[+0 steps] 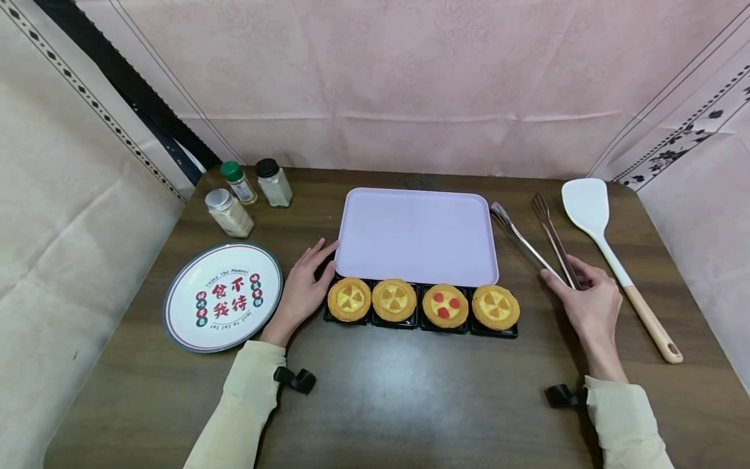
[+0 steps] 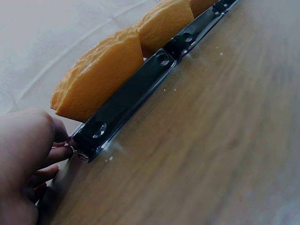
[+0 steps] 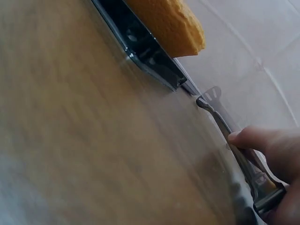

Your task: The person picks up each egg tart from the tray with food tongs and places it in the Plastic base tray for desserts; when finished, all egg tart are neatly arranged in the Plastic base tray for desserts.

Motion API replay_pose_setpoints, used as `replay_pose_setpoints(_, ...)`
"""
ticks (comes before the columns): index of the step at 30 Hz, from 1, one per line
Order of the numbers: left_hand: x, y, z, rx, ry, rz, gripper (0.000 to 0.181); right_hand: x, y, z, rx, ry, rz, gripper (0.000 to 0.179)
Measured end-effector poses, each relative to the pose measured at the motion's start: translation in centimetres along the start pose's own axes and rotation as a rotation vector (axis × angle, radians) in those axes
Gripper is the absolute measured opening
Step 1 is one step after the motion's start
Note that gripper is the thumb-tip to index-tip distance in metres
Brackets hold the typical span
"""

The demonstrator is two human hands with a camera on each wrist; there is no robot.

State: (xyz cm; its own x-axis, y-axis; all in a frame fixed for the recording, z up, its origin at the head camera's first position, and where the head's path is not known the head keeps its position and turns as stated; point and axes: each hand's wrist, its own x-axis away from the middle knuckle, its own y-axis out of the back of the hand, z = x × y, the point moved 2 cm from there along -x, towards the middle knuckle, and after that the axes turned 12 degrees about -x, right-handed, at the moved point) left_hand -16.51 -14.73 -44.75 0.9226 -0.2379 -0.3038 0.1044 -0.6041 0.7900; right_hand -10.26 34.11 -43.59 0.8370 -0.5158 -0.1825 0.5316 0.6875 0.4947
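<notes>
Four small toy tarts would be several: yellow-topped tarts, one with red spots, sit in a row in a black plastic tray. My left hand is at the left end of that tray, its fingers loosely extended; in the left wrist view the fingertips touch or nearly touch the black tray's end. On the right, my right hand holds metal tongs near their joined end, thumb on one arm. The tong arms stand apart with nothing between their tips. Behind the tarts lies a pale lilac tray.
A round plate with red characters lies left of my left hand. Behind it stand three shaker jars with a green lid, a black lid and a grey lid. A white spatula with a wooden handle lies at the far right.
</notes>
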Motion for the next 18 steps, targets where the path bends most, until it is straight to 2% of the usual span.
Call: replay_pose_setpoints(18, 0.2, 0.5, 0.4, 0.011, 0.013, -0.002, 0.04, 0.0, -1.0, 0.2, -0.011, 0.008, 0.019, 0.061)
